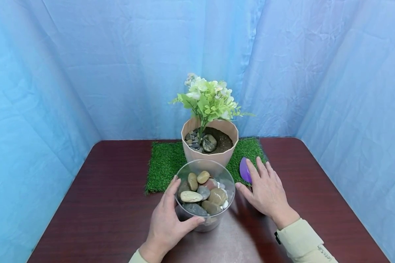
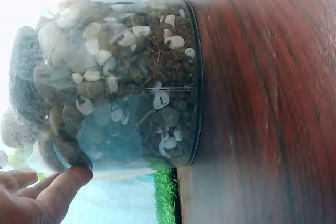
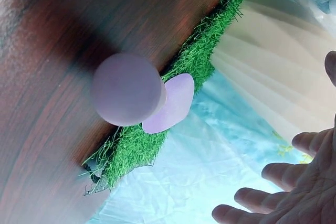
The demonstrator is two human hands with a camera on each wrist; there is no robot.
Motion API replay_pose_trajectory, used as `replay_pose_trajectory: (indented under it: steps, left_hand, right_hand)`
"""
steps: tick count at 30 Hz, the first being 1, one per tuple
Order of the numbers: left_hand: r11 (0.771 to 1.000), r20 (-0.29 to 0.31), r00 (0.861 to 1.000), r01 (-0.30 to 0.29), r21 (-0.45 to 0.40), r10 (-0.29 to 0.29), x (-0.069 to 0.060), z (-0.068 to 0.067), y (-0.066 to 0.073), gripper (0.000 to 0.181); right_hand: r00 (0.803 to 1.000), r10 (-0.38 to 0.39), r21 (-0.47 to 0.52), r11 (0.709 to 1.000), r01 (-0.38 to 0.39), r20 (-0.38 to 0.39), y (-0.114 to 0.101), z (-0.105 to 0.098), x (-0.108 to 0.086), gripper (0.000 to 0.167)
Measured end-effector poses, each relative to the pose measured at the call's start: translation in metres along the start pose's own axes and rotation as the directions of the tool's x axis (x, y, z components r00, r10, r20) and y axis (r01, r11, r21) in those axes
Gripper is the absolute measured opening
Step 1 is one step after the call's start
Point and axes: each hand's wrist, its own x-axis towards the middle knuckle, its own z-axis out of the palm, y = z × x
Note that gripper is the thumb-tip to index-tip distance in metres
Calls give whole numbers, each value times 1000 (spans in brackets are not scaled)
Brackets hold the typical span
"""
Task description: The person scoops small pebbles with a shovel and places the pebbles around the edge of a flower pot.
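The left hand (image 1: 166, 223) grips the rim of a clear round container (image 1: 205, 223) holding several large river stones (image 1: 191, 197); the left wrist view shows small white pebbles and brown grit low in the container (image 2: 157, 98). The right hand (image 1: 268, 190) has its fingers spread just above and beside a purple tool (image 1: 245, 170); in the right wrist view a gap separates the hand (image 3: 294, 192) from the tool's round handle end (image 3: 127, 89) and flat part (image 3: 173, 103).
Behind the container, a beige pot (image 1: 210, 157) with flowers (image 1: 210, 95), dark soil (image 1: 224, 142), small pebbles and one larger stone (image 1: 209, 143) stands on a green grass mat (image 1: 164, 164). The brown table (image 1: 112, 204) is bordered by blue curtains (image 1: 125, 65).
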Motion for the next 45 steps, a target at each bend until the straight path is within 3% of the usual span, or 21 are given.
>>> replay_pose_trajectory:
  steps: [14, 30, 35, 45]
  left_hand:
    - [1000, -72, 997, -12, 27, 14, -5, 12, 6, 115]
    - [998, -89, 994, 58, 24, -56, -9, 19, 16, 116]
    - [997, -89, 994, 68, 26, -65, -9, 20, 16, 115]
    - [998, -124, 992, 18, 67, -9, -11, 23, 11, 115]
  right_hand:
    - [1000, 11, -17, 1000, -11, 15, 4, 1, -2, 84]
    - [996, 70, -59, 996, -66, 59, 5, 1, -11, 86]
    - [982, 140, -72, 989, -132, 125, 5, 2, -13, 88]
    - [935, 264, -86, 964, -250, 236, 10, 10, -18, 90]
